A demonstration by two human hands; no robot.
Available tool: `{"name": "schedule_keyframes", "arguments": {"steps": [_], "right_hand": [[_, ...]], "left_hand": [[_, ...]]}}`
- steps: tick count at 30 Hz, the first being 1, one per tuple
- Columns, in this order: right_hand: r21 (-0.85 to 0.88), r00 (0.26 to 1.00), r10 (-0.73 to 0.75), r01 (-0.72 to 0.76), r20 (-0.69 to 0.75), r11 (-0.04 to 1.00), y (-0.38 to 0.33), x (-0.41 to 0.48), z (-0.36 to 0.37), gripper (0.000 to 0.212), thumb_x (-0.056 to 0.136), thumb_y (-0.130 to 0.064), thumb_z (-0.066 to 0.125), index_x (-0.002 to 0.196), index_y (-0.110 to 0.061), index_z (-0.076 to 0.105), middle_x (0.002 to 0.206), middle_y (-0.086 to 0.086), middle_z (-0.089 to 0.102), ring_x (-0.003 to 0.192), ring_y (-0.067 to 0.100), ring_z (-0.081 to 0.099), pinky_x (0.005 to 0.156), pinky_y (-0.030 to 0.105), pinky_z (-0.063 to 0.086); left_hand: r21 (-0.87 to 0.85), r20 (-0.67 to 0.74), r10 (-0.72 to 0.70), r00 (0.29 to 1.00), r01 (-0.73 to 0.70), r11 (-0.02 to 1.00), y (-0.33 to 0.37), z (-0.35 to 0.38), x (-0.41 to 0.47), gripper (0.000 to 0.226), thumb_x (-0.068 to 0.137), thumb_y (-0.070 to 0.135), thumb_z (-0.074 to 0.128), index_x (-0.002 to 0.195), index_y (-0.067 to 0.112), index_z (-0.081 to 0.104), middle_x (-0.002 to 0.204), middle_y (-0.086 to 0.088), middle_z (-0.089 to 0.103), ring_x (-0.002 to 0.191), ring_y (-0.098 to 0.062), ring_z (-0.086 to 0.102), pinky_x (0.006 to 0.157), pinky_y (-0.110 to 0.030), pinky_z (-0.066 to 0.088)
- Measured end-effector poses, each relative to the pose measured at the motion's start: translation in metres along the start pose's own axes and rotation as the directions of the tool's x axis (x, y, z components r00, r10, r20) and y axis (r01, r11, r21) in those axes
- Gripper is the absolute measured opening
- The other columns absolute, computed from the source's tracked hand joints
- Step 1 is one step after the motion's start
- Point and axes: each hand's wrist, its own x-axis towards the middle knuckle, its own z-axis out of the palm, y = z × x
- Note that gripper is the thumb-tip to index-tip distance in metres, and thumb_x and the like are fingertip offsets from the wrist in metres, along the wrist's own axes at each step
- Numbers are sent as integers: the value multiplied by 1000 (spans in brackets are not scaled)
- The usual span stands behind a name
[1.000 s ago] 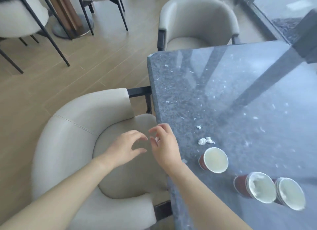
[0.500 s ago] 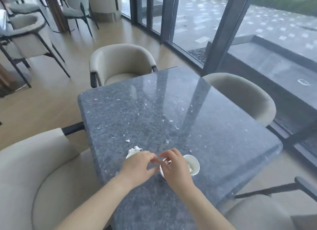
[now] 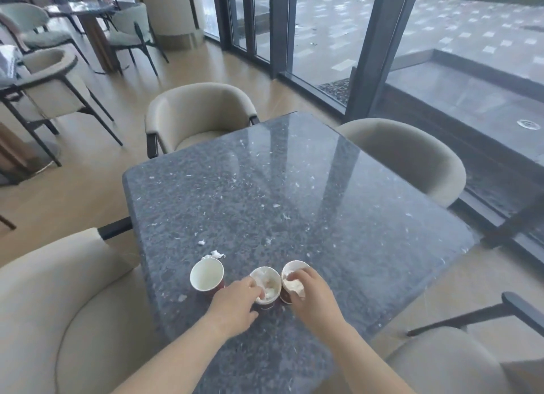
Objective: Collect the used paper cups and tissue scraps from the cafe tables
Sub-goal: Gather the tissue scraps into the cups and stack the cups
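Speckled grey stone counter (image 3: 294,187): three red, white-lined paper cups (image 3: 206,274) in a row near its front edge. Left hand (image 3: 235,302) grips the middle cup (image 3: 269,280) at its rim; right hand (image 3: 315,296) pinches crumpled white tissue (image 3: 295,284) inside the right cup (image 3: 295,266).

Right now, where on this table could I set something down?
Free: the table beyond the cups, to the far chair and window-side chair; only white flecks. Crowded near edge: the empty cup, tissue scraps behind it, left hand on the middle cup, right hand pinching tissue at the right cup.
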Motion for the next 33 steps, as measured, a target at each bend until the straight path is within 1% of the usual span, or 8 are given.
{"name": "schedule_keyframes", "arguments": {"steps": [5,8,10,13,17,22,26,33], "right_hand": [[-162,980,-32,65,198,985,5,6,7,27,85,-9,50,110,-18,53,117,-5,55,100,21,54,71,33,48],[-224,973,-8,60,230,973,4,14,14,39,83,-5,46,118,-22,48,116,-9,56,101,16,52,61,27,39],[-236,976,-13,65,216,970,2,18,17,34,85,-6,45,114,-23,50,113,-10,56,94,18,54,57,26,35],[-254,979,-41,91,198,963,-2,25,19,19,87,-10,47,101,-21,52,106,-7,57,78,26,57,53,30,39],[-260,977,-52,107,207,960,-10,36,21,15,88,-11,49,99,-19,55,109,-6,55,79,29,57,56,31,41],[-210,974,-137,174,180,962,-27,52,19,13,86,-24,56,97,-19,58,104,-5,53,91,20,55,64,31,46],[-177,979,-169,187,112,966,-46,72,22,16,86,-22,55,102,-19,59,105,-5,54,90,18,56,69,30,45],[-124,970,-165,189,178,974,-68,112,50,22,85,-18,57,107,-18,59,107,-2,56,94,20,57,74,26,41]], "left_hand": [[147,-49,-48,998,55,988,12,6,5,26,91,25,45,115,27,54,122,2,54,112,-26,49,85,-38,41],[140,-120,-68,990,84,987,11,8,4,25,92,22,42,111,27,58,116,3,58,106,-25,51,83,-37,41],[125,-165,-73,984,95,988,4,9,1,23,93,24,40,107,24,58,114,2,58,104,-25,51,81,-37,40],[89,-204,-73,976,93,992,-7,9,-3,21,93,22,42,105,22,59,111,1,59,103,-25,52,77,-36,41],[12,-280,-88,956,96,995,-20,8,-4,20,84,12,57,96,26,65,101,5,64,95,-21,60,67,-30,45],[-63,-245,-56,968,42,997,-41,-4,5,43,82,4,44,113,32,52,117,11,52,105,-15,49,71,-26,36],[-84,-299,-11,954,-15,996,-60,-28,10,37,84,10,44,112,32,55,116,12,55,109,-15,51,79,-28,40],[-169,-340,-161,926,108,980,-117,-60,29,28,87,20,50,113,31,55,117,12,55,110,-14,51,75,-28,43]]}}
